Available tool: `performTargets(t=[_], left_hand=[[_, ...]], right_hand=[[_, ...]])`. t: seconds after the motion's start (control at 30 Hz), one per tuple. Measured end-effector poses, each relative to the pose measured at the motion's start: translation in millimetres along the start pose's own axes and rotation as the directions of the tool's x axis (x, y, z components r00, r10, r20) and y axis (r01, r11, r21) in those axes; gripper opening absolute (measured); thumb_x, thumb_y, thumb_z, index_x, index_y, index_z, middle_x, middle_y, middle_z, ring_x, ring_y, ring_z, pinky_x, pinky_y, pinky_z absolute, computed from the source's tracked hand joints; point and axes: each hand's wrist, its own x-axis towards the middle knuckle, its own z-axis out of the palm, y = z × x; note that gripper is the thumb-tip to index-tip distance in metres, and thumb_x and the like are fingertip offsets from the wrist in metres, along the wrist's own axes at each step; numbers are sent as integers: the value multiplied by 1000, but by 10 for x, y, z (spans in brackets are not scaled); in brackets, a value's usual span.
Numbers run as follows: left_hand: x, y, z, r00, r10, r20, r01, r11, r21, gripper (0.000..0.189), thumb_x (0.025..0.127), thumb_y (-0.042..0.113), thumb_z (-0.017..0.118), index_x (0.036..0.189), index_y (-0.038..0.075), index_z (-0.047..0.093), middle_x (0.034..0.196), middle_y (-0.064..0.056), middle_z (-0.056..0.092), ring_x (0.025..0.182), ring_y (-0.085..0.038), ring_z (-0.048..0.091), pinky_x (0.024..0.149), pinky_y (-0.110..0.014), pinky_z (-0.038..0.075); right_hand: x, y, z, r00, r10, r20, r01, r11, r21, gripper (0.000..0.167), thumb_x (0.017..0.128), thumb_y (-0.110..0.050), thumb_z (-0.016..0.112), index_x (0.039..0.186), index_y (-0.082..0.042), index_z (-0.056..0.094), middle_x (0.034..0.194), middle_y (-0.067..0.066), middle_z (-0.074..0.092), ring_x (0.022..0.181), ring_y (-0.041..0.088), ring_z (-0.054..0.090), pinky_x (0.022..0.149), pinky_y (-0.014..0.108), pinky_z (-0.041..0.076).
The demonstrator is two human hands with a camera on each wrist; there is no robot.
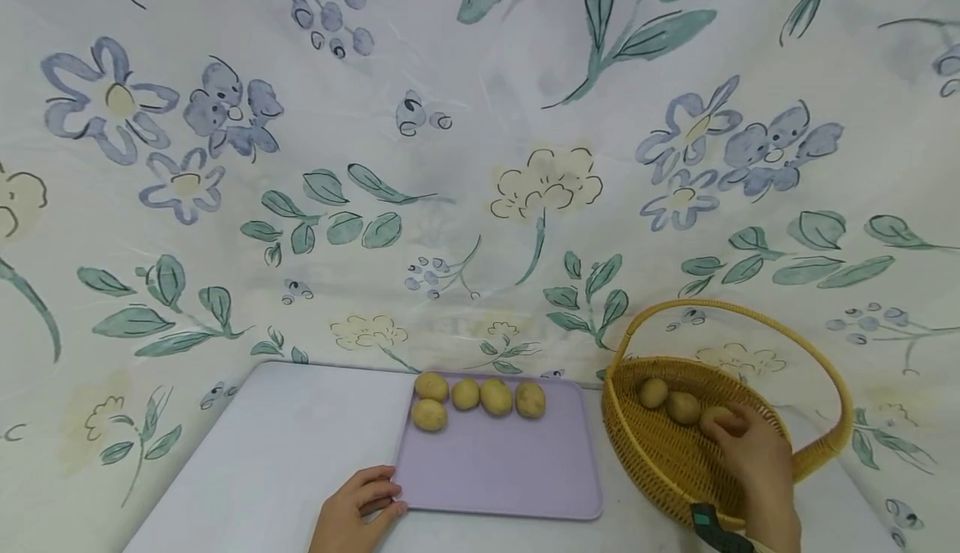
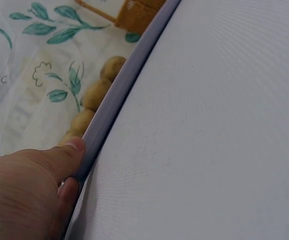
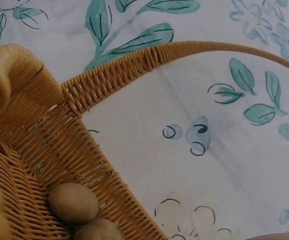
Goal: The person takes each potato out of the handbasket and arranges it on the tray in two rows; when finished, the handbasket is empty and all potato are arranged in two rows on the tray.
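My left hand [image 1: 354, 510] holds the near left corner of a lilac tray [image 1: 502, 474]. In the left wrist view its thumb lies at the tray's rim [image 2: 115, 95]. Several potatoes [image 1: 496, 397] sit on the tray, in a row along the far edge with one in front at the left. My right hand [image 1: 759, 457] reaches into a wicker basket [image 1: 637, 457] and grips a potato [image 1: 712, 419] with thumb and fingers. Two more potatoes lie beside it against the basket's far wall, one [image 1: 654, 393] left of the other [image 1: 683, 408].
The basket's tall arched handle [image 1: 750, 313] rises over the right hand. A white table [image 1: 300, 444] carries tray and basket. Behind it hangs a floral cloth [image 1: 465, 203]. A dark strap piece [image 1: 712, 528] shows at the right wrist.
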Motion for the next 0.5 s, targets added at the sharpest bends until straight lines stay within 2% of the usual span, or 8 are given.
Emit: performTargets(t=[0.07,0.2,0.33,0.37,0.5], left_hand=[[-2,5,-4,1000,1,0,-1,1000,-4,20,71,5,91,86,6,78,112,-5,72,88,0,71,77,-12,64],[-7,0,3,1000,18,-20,-19,1000,-12,21,70,4,92,85,6,78,111,-5,73,86,8,67,75,-13,64],[-8,-6,11,1000,5,-22,-5,1000,-17,21,70,2,91,85,9,78,112,-4,73,87,9,66,76,-13,64],[-8,-3,11,1000,6,-22,-7,1000,-17,21,70,2,91,85,9,78,112,-4,73,88,9,66,76,-13,64],[-5,4,13,998,37,-41,-37,999,-10,22,69,1,91,83,12,78,110,-2,73,88,9,66,75,-14,65]], right_hand=[[-10,-11,-9,1000,9,-17,-9,1000,0,74,98,-36,67,147,10,37,142,35,51,129,61,41,109,75,38],[-7,-18,-12,1000,-22,0,22,999,-35,77,96,-35,71,147,12,36,149,40,39,130,63,39,108,75,41],[24,23,-7,997,-33,68,39,996,-79,91,95,-46,70,151,12,30,151,43,31,132,66,34,108,78,37],[32,33,-3,996,-28,79,34,996,-84,92,95,-49,68,152,12,29,151,42,31,132,66,33,109,79,36],[29,42,13,998,-22,62,26,998,-62,83,95,-42,69,150,9,35,145,37,47,128,59,45,103,74,45]])
